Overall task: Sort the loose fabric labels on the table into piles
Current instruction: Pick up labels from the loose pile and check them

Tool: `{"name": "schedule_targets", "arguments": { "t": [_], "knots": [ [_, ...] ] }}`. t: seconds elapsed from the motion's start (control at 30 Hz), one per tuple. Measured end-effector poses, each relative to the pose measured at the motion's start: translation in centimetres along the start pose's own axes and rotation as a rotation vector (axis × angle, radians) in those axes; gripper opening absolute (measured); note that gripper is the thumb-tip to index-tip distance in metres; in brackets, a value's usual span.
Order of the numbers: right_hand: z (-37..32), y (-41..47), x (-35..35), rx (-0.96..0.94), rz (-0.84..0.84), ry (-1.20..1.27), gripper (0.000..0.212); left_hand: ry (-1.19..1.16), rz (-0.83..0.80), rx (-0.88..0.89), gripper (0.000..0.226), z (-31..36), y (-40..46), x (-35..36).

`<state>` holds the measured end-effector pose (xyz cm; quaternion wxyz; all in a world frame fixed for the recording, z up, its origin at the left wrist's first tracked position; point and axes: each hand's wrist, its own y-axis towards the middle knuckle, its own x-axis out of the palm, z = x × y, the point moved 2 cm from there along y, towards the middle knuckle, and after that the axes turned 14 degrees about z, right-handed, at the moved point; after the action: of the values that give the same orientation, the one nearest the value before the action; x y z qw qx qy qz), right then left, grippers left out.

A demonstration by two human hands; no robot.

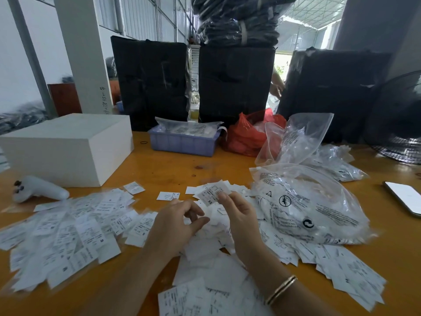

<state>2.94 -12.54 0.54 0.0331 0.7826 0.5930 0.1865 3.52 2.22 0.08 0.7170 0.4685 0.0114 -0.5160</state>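
Observation:
Small white fabric labels with black print cover the orange table [164, 169]. A broad spread of labels [68, 231] lies at the left, a heap of labels [209, 258] sits under my hands, and more labels [341, 267] lie at the right. My right hand [239, 220] pinches one label marked XS [213, 193] between thumb and fingertips, raised above the heap. My left hand [175, 226] hovers over the heap with fingers curled loosely; I cannot tell whether it holds a label. A single label [167, 196] lies apart just beyond my hands.
A clear printed plastic bag [307, 208] full of labels lies right of my hands. Behind stand a white box [68, 147], a blue tray [182, 142], a red bag [246, 135] and black bundles [237, 83]. A white controller [38, 189] lies left, a phone [405, 197] right.

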Motion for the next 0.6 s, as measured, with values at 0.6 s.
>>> {"name": "schedule_targets", "arguments": {
  "t": [0.6],
  "knots": [
    [0.14,0.64,-0.99,-0.335,-0.049,-0.465,0.033,-0.167,0.066,-0.061,0.017,-0.34,0.25,-0.22]
  ]
}}
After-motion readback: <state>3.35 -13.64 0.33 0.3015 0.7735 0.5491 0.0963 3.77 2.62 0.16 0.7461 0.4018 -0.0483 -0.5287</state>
